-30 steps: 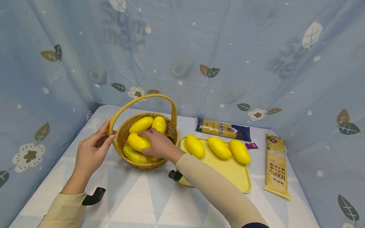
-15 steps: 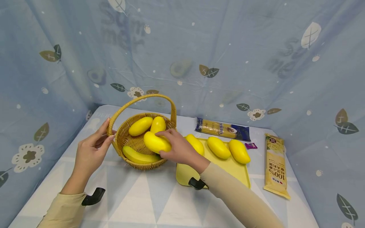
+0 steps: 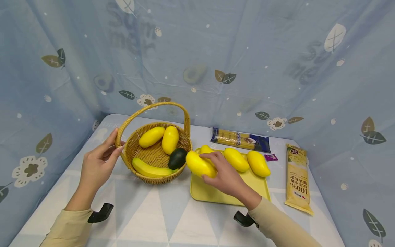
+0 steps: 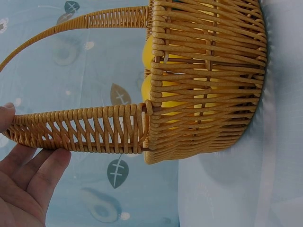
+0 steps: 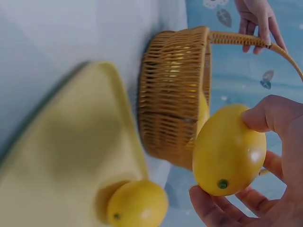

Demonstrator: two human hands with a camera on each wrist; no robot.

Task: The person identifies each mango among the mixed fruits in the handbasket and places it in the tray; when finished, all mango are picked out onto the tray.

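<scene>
My right fingers (image 5: 203, 203) pinch a glossy mango (image 3: 200, 164) beside the basket (image 3: 154, 179); too light a hold could drop it against the mangoes (image 3: 236, 160) on the tray (image 3: 213, 192), while my left fingers (image 4: 52, 170) pinch the handle (image 4: 90, 127)

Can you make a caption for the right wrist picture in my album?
Fingers hold a yellow fruit near a wicker basket, while another rests on the tray.
</scene>
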